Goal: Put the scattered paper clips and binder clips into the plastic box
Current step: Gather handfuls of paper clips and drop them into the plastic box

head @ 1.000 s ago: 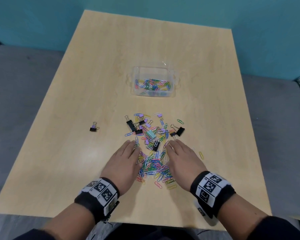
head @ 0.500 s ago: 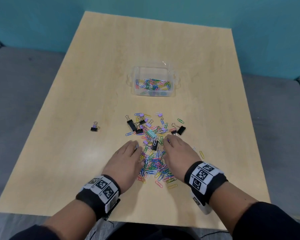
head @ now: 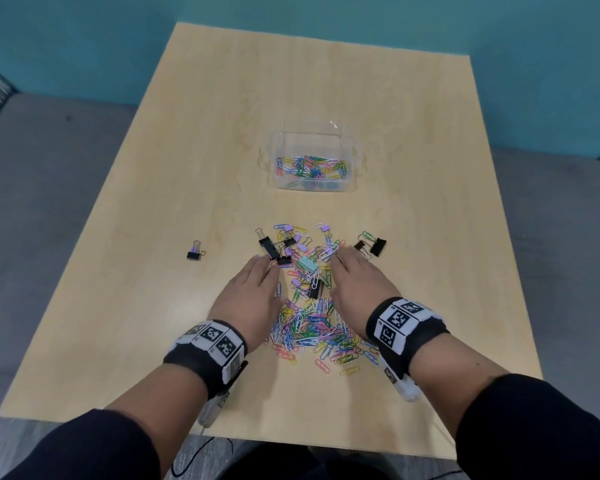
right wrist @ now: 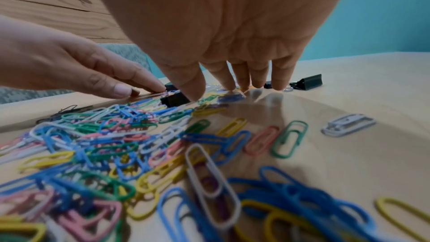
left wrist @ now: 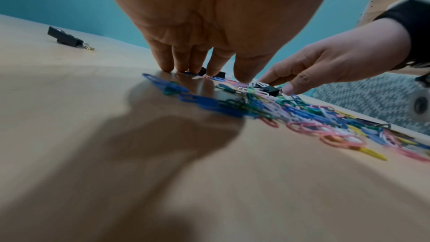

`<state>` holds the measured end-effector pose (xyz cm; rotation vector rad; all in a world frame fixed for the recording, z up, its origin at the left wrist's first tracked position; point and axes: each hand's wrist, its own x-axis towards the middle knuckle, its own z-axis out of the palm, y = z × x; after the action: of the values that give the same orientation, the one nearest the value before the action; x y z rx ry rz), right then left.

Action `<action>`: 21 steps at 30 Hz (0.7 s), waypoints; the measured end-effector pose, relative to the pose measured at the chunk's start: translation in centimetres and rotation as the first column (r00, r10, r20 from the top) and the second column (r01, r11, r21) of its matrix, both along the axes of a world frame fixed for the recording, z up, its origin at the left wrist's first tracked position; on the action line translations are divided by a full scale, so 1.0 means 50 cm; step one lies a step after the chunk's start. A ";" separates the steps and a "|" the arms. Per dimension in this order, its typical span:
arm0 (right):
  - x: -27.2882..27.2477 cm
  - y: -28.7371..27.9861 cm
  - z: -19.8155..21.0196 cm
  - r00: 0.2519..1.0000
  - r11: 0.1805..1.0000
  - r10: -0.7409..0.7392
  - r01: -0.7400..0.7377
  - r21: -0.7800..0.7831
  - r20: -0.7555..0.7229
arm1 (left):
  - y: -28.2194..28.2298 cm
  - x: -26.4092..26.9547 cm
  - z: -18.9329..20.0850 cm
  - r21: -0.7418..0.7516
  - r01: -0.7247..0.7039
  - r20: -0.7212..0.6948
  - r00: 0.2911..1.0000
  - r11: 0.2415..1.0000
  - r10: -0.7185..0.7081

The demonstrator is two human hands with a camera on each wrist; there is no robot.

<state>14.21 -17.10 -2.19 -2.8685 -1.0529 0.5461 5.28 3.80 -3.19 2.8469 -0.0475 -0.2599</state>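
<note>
A heap of coloured paper clips (head: 312,330) and several black, purple and mint binder clips (head: 307,265) lies on the wooden table (head: 205,133). My left hand (head: 253,285) and right hand (head: 355,278) flank the heap, fingers straight, tips touching the tabletop among the clips. The wrist views show the left fingertips (left wrist: 167,68) and right fingertips (right wrist: 229,86) pressed down, holding nothing. The clear plastic box (head: 314,190) stands beyond the heap with paper clips (head: 310,167) inside. One binder clip (head: 194,253) lies apart to the left.
Two black binder clips (head: 377,247) lie just right of my right fingertips. The table's near edge (head: 291,441) runs close to my forearms. A grey couch (head: 42,188) surrounds the table below a teal wall (head: 430,26).
Both hands have slid forward along the heap's sides, away from me, so that their fingertips now reach the binder clips. The paper clips behind them lie more spread out.
</note>
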 end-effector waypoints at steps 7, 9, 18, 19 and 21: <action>-0.048 -0.019 0.021 0.994 0.992 0.101 -0.103 0.068 0.037 | -0.004 -0.048 0.009 0.003 0.103 -0.008 0.995 0.995 -0.103; -0.051 -0.019 0.018 0.995 0.992 0.094 -0.096 0.084 0.027 | -0.007 -0.054 0.005 0.007 0.119 -0.027 0.993 0.993 -0.118; -0.090 -0.050 0.010 0.990 0.989 0.137 -0.135 0.053 -0.040 | -0.017 -0.042 0.023 0.012 0.219 0.000 0.976 0.976 -0.219; -0.092 -0.063 0.014 0.991 0.989 0.123 -0.119 0.084 -0.044 | -0.015 -0.048 0.032 0.024 0.242 0.012 0.970 0.970 -0.243; -0.090 -0.094 0.018 0.998 0.992 0.050 -0.046 0.122 -0.031 | -0.006 -0.060 0.038 0.052 0.230 0.028 0.972 0.972 -0.231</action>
<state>9.69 -21.81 -1.32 -2.7266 -1.1122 0.5130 2.29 3.49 -1.28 2.8930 -0.3858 -0.2642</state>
